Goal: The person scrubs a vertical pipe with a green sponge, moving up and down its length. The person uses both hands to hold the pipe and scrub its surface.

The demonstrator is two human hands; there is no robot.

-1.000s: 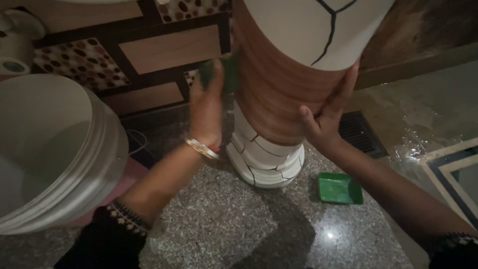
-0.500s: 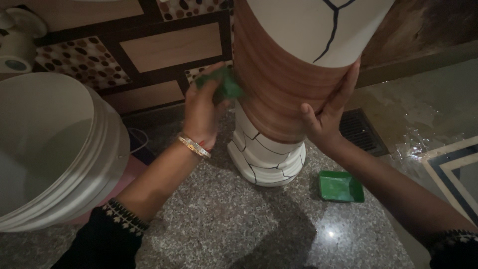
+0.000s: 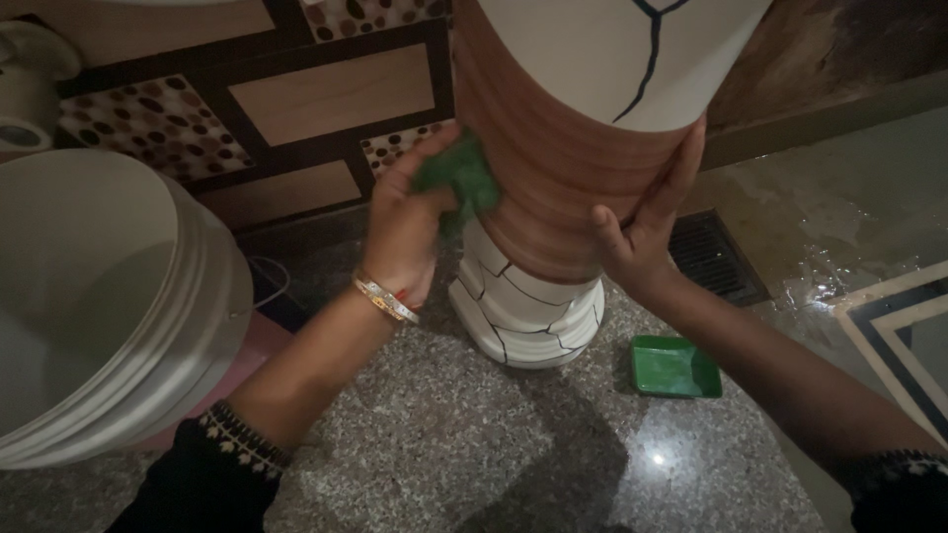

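Granite floor, dim: scrubber (image 3: 459, 183) gripped by left hand (image 3: 405, 232) has slid down pedestal (image 3: 563, 188), probably mid-scrub; right hand (image 3: 642, 222) laid flat, open.

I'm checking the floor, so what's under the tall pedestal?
The pedestal stands on speckled granite floor. A green tray lies beside its base, not under it. The floor beneath the base is covered.

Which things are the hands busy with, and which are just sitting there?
In use:
- left hand pressing a green scrub pad on the brown band of the basin pedestal
- right hand flat against the pedestal's other side

Just sitting there:
- white bucket, at the left
- small green tray on the granite floor
- floor drain grate
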